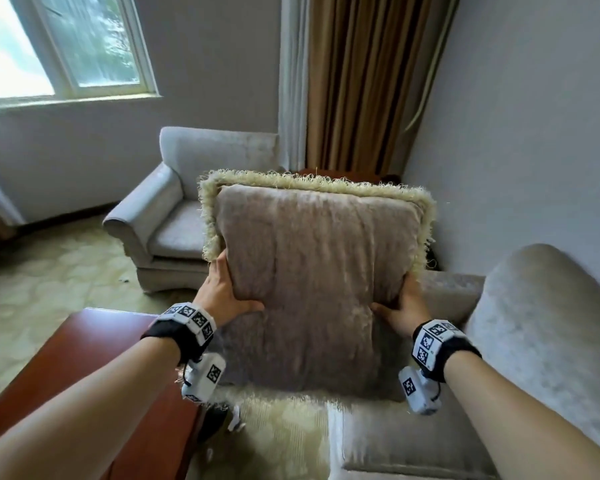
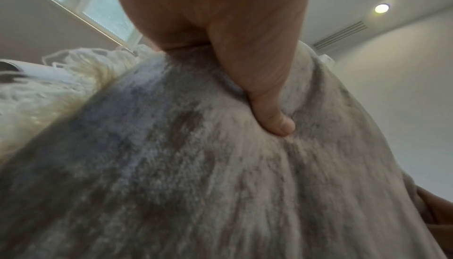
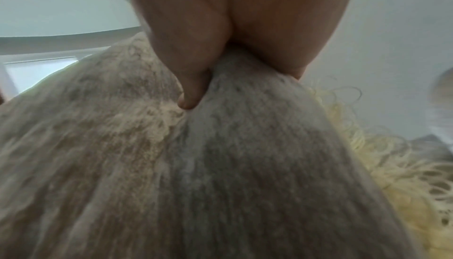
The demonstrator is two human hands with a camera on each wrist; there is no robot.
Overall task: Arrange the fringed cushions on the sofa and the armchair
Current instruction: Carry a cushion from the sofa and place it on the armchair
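A beige velvet cushion (image 1: pixel 312 271) with a cream fringe is held up in the air in front of me. My left hand (image 1: pixel 227 292) grips its left side, thumb on the front face. My right hand (image 1: pixel 400 306) grips its right side the same way. In the left wrist view the thumb (image 2: pixel 269 96) digs into the cushion (image 2: pixel 196 166). In the right wrist view the thumb (image 3: pixel 193 88) presses into the cushion (image 3: pixel 220 166) too. The fingers behind it are hidden. The grey armchair (image 1: pixel 174 216) stands beyond at left. The grey sofa (image 1: pixel 534 341) lies at right.
A reddish wooden table (image 1: pixel 84 368) sits at lower left, close to the sofa. Brown curtains (image 1: pixel 361 81) hang in the corner behind the armchair. A window (image 1: pixel 66 43) is at upper left. Patterned carpet (image 1: pixel 49 271) covers the floor.
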